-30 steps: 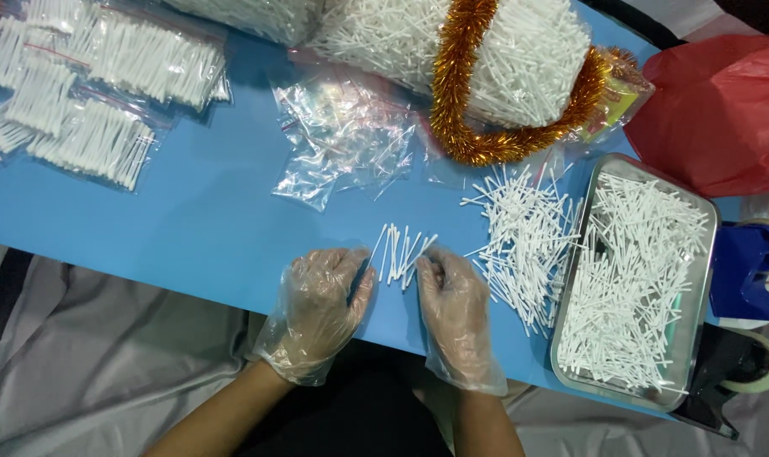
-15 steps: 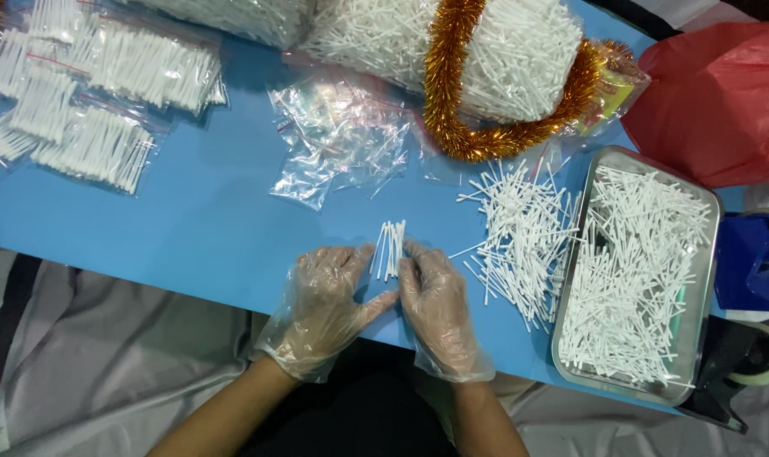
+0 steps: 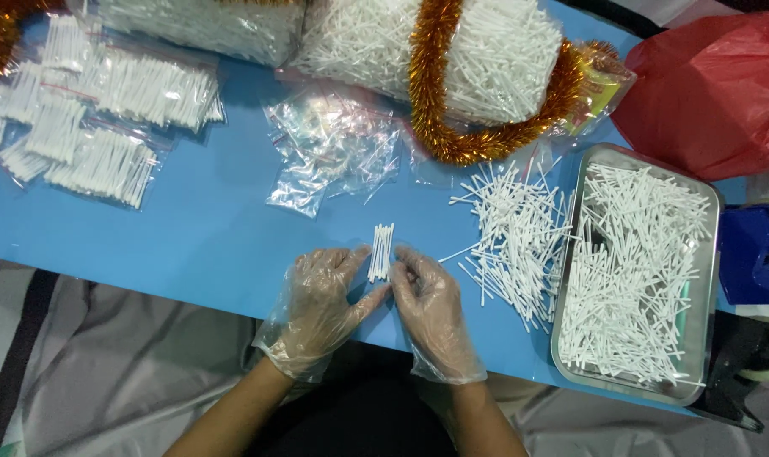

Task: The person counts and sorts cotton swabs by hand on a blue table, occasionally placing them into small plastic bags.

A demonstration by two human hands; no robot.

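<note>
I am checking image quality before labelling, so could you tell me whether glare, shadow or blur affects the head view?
Head view: lighting is even and the sticks between the gloved left hand and right hand look sharp; soft glare on the clear bags and the steel tray rim; shadows are faint; the lower corners are dark.

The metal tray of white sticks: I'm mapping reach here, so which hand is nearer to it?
Right. The right hand lies between the small stick bundle and the metal tray; the left hand sits beyond the bundle, farther away.

Bright, even overhead light; sharp, faint shadows.
</note>
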